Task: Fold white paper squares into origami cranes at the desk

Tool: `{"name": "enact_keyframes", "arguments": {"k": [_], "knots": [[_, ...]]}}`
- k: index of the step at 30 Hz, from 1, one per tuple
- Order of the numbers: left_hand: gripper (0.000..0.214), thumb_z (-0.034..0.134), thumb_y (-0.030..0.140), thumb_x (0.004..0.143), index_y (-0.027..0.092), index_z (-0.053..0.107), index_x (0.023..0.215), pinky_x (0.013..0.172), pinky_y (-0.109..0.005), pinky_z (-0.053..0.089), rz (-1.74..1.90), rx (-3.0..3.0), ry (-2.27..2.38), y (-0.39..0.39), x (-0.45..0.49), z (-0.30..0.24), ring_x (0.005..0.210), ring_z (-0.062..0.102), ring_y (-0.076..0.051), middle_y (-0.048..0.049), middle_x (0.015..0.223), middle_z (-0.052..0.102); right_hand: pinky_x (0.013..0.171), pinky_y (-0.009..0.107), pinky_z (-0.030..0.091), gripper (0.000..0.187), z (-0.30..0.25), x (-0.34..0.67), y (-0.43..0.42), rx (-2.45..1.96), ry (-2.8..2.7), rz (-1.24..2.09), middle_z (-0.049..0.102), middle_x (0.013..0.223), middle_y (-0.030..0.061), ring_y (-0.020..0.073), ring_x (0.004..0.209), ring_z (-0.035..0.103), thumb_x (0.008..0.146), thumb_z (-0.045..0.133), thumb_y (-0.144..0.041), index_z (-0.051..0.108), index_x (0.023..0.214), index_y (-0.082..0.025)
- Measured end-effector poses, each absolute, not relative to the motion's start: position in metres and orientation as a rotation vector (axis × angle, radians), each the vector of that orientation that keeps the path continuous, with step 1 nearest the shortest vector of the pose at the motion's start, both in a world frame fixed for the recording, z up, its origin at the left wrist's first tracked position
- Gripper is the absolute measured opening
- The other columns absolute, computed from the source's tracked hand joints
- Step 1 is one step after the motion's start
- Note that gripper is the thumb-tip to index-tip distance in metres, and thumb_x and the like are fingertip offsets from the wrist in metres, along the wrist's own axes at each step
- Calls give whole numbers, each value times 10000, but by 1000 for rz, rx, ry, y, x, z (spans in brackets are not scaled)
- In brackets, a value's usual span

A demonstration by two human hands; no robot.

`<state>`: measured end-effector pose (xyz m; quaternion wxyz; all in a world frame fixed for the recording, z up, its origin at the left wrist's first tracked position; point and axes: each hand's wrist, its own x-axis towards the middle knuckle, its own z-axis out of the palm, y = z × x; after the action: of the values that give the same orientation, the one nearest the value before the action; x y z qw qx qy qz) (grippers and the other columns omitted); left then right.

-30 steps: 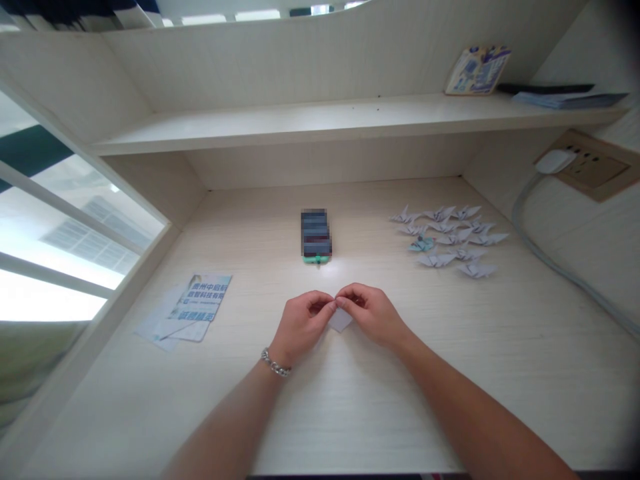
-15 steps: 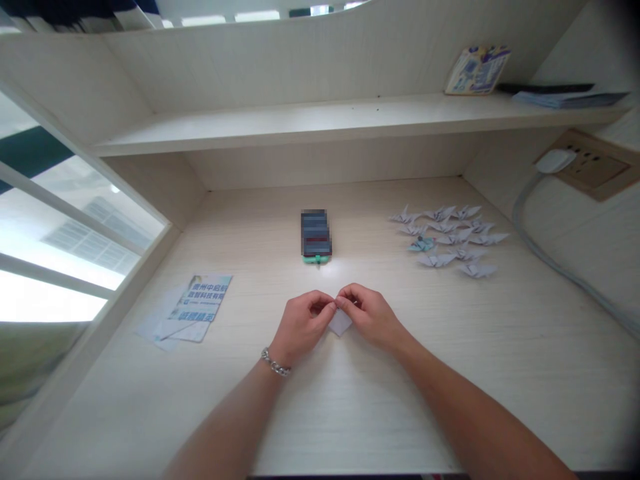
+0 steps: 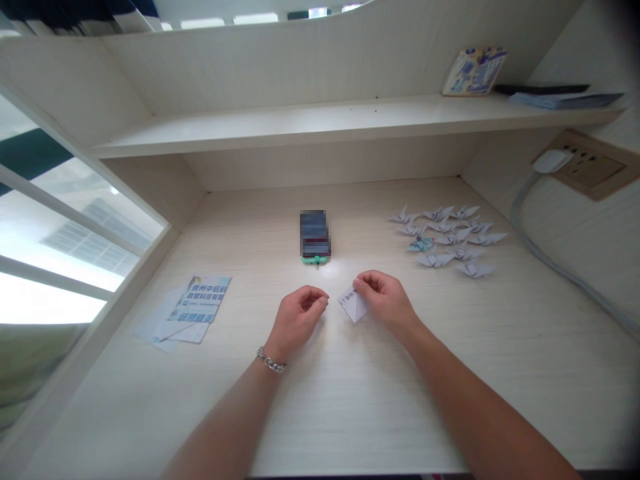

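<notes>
Between the thumb and fingers of my right hand point(image 3: 385, 300) is a small folded piece of paper point(image 3: 353, 305), white with some dark print near its upper edge. It is tilted, with one corner pointing down toward the desk. My left hand point(image 3: 300, 315) is a short way to the left of the paper and does not touch it. Its fingers are curved, the thumb and index tips slightly apart, with nothing seen between them. A silver chain bracelet point(image 3: 271, 360) circles the left wrist.
Several folded paper cranes point(image 3: 453, 233) stand at the back right, with a bluish crane point(image 3: 420, 244) among them. A phone point(image 3: 315, 233) lies behind my hands. Printed sheets point(image 3: 203, 300) lie at left. A grey cable point(image 3: 550, 260) runs from a wall socket point(image 3: 597, 167) at right.
My left hand has let go of the folded paper and drawn slightly left. My right hand has moved right and a little up with the paper, turning it so print shows.
</notes>
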<state>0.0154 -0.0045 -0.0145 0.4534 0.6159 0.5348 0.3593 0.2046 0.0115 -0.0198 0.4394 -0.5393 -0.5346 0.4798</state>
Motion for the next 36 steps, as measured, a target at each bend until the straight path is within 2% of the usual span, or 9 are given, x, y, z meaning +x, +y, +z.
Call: {"name": "enact_keyframes", "arguments": {"k": [11,13,17,21,24,26,30,33,36], "knots": [[170,530,286,791,150,632,794,621,-226,447,835,1583,1243,-8,17,-7,672,569,-125,-32,739,639,539,247,383,191,-20,195,7,-1314,-1286,1227,573,650,6,130,595,500,736,591,-353,597,718,-163],[163,529,276,794,152,631,824,647,-237,463,880,1559,1232,-7,15,-7,698,580,-130,-40,765,641,529,245,370,216,-18,197,9,-1295,-1157,1322,570,636,5,125,578,494,708,623,-369,597,706,-155],[220,574,255,771,190,631,974,753,-270,485,1024,1617,1147,-9,17,-4,884,584,-158,-78,1031,607,538,243,366,261,-15,192,6,-1167,-956,1688,590,648,9,116,570,505,636,690,-379,611,714,-144],[126,587,252,764,177,658,838,817,-285,472,1051,1669,1092,-10,20,-3,971,563,-179,-86,1024,605,511,236,357,301,-16,186,3,-1109,-976,1863,581,615,-13,105,525,500,606,720,-373,604,792,-166],[159,558,286,782,160,631,844,739,-274,486,971,1593,1163,-9,17,-6,834,599,-161,-74,898,643,515,240,373,287,-16,189,5,-1161,-1072,1727,588,647,6,113,550,513,698,627,-436,609,764,-158],[182,552,312,781,155,626,838,703,-265,481,905,1574,1218,-9,16,-7,764,602,-154,-61,828,655,584,261,413,328,-13,194,6,-1181,-1180,1566,617,736,35,144,658,555,764,533,-470,627,760,-156],[209,548,342,773,157,636,817,670,-254,469,822,1596,1229,-10,17,-6,725,599,-155,-54,790,661,668,277,424,205,-7,195,2,-1194,-1626,1309,648,786,32,171,742,573,721,615,-368,656,788,-178],[215,539,339,773,156,641,816,667,-254,467,809,1572,1201,-10,18,-4,720,600,-156,-57,792,664,649,267,426,152,-10,191,1,-1226,-1606,1231,639,741,21,157,702,566,749,578,-317,641,754,-179],[212,534,330,775,149,636,816,670,-253,468,792,1531,1169,-9,18,-4,718,603,-152,-61,795,663,601,255,423,192,-19,189,4,-1252,-1445,1233,628,724,22,150,667,558,760,561,-353,618,770,-170]]}}
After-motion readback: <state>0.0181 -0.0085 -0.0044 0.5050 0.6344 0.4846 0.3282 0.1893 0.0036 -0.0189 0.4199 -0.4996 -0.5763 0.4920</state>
